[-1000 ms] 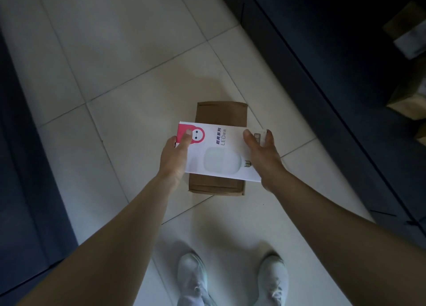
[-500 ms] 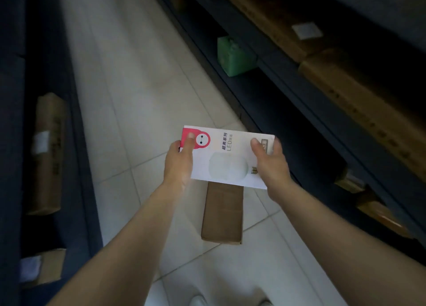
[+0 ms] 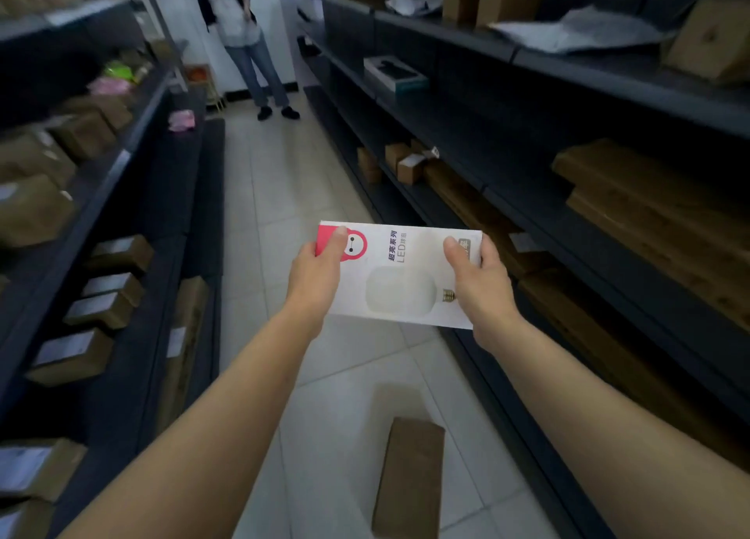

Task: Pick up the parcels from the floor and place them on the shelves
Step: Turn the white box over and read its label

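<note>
A dim aisle of pale floor tiles [image 3: 284, 197] runs between dark shelving units [image 3: 174, 197] toward a white wall [image 3: 280, 31].

The standing person [image 3: 243, 39] at the aisle's far end is cut off at the top edge. Fingers of both hands hide behind the LED bulb box [image 3: 399, 274] (thumbs show). Left shelf parcels [image 3: 36, 209] blur.

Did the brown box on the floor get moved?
No. The brown box lies on the same floor tiles as before. Only the camera tilted up, and both hands lifted the white bulb box away from it.
</note>
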`<action>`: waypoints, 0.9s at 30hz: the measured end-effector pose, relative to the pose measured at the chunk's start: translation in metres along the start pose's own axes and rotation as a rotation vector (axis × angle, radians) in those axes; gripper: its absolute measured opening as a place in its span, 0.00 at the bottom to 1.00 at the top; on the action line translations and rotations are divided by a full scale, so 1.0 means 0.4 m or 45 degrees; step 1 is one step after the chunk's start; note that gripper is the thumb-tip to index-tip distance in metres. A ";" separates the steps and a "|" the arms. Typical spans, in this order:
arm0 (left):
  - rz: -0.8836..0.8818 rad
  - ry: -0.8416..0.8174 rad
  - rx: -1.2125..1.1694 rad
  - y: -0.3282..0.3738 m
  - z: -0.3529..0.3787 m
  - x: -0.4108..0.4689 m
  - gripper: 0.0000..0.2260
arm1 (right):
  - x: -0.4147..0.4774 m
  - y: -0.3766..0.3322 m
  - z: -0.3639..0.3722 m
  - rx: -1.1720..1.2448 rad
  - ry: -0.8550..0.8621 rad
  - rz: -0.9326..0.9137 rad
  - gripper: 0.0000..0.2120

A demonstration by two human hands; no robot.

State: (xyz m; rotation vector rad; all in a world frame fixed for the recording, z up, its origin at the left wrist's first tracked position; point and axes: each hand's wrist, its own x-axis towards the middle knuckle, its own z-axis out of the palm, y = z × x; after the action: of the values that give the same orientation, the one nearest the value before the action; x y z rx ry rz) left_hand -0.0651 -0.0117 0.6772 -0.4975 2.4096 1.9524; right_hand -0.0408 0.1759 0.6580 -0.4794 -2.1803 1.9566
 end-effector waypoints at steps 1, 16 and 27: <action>0.014 0.010 0.003 0.039 -0.017 -0.010 0.22 | -0.008 -0.043 0.000 0.000 -0.005 -0.042 0.10; 0.283 0.240 -0.309 0.380 -0.216 -0.175 0.21 | -0.167 -0.456 0.027 0.126 -0.027 -0.496 0.23; 0.451 0.438 -0.520 0.466 -0.294 -0.263 0.18 | -0.219 -0.587 0.046 0.307 -0.045 -0.355 0.18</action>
State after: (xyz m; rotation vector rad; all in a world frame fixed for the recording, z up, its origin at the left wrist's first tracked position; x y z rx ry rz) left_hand 0.0124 -0.0653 0.9024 -0.4670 2.4155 2.7458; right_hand 0.0062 0.1081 0.8955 -0.0976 -1.8752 2.0430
